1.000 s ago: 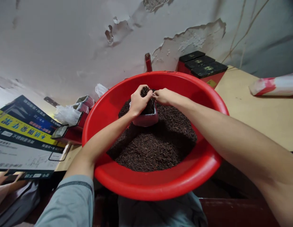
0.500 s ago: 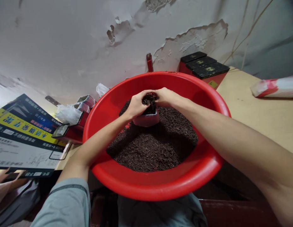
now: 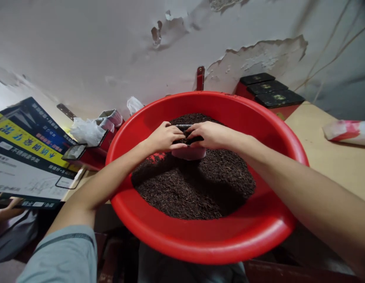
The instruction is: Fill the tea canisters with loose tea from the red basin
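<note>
A small pinkish container (image 3: pixel 188 153) with a pale lining at its rim sits within the large red basin (image 3: pixel 208 251), on a heap of dark, loose tea leaves (image 3: pixel 188 196). My left hand (image 3: pixel 167 136) grips the container's left side, its bent fingers reaching over the opening. From the right, my right hand (image 3: pixel 210 135) mirrors it, fingers curled over the rim. Dark leaves show between the fingertips; the hands hide most of the opening.
Black-lidded red tins (image 3: pixel 272 89) stand behind the basin on the table (image 3: pixel 323 157). A wrapped roll (image 3: pixel 349 133) lies at right. Left are open boxes with plastic bags (image 3: pixel 88 131) and a printed carton (image 3: pixel 32 157). A person's clothed leg (image 3: pixel 15 236) shows lower left.
My hands have gone from cupping over the container's mouth, thumbs inward, to lying along its sides with fingers bent over the opening. The view has shifted, moving the basin slightly right.
</note>
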